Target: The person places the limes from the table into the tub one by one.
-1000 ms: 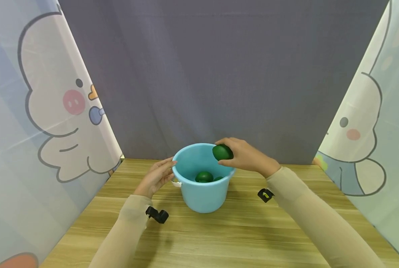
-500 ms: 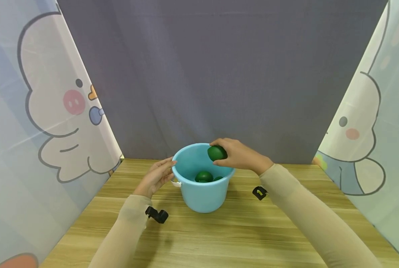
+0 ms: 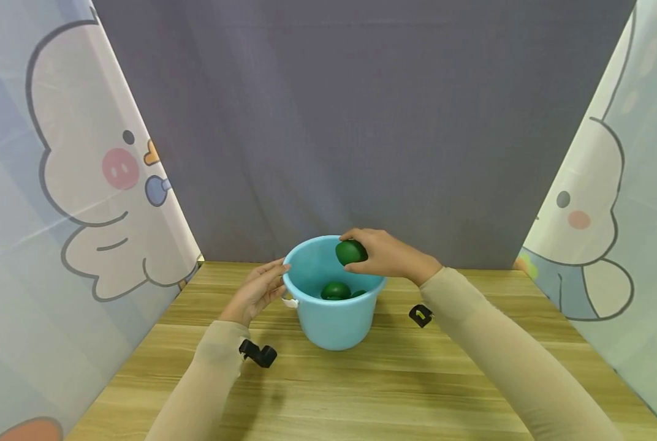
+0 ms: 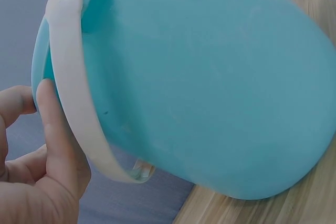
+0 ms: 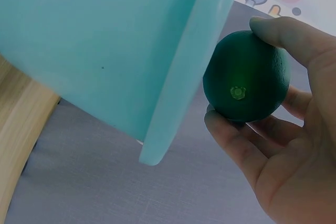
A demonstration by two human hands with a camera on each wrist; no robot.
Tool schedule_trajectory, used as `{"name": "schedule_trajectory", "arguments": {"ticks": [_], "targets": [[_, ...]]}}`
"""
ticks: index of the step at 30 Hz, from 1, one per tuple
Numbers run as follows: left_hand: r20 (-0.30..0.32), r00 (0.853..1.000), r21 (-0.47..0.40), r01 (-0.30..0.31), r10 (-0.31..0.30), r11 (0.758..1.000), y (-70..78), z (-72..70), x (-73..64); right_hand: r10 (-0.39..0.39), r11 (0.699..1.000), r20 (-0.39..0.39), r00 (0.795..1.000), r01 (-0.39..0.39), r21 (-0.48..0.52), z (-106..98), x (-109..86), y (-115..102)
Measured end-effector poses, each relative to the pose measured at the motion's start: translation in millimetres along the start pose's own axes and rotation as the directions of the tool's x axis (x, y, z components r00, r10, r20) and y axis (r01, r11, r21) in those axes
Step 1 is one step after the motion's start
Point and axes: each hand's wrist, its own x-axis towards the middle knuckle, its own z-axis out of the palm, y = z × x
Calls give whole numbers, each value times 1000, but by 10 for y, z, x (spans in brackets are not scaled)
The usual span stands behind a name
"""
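A light blue bucket (image 3: 336, 321) stands upright on the wooden table. My left hand (image 3: 254, 293) grips its rim at the left; in the left wrist view the thumb (image 4: 51, 114) lies under the rim, outside the wall. In my right hand (image 3: 391, 254) is a dark green lime (image 3: 351, 252), held between thumb and fingers above the right part of the bucket's opening. The right wrist view shows this lime's pale stem end, close to the rim (image 5: 197, 56). Inside the bucket lies another green lime (image 3: 336, 291), with part of one more (image 3: 358, 294) beside it.
The bucket's white handle (image 4: 79, 93) hangs down on the side by my left hand. Behind the table (image 3: 328, 398) rises a grey curtain (image 3: 361, 122). Cartoon-printed curtains (image 3: 141, 251) flank it left and right.
My right hand has moved left with the lime, further over the bucket's opening. The left hand and the bucket have stayed in place.
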Motion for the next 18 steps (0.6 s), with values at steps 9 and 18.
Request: {"name": "schedule_trajectory", "arguments": {"ticks": [9, 18], "targets": [[-15, 1000, 2, 1, -1, 1000, 9, 20, -3, 40, 999, 64, 997, -39, -9, -3, -1, -7], [-14, 1000, 1, 9, -9, 1000, 1, 23, 1, 36, 999, 132, 991, -33, -26, 21, -62, 13]]}}
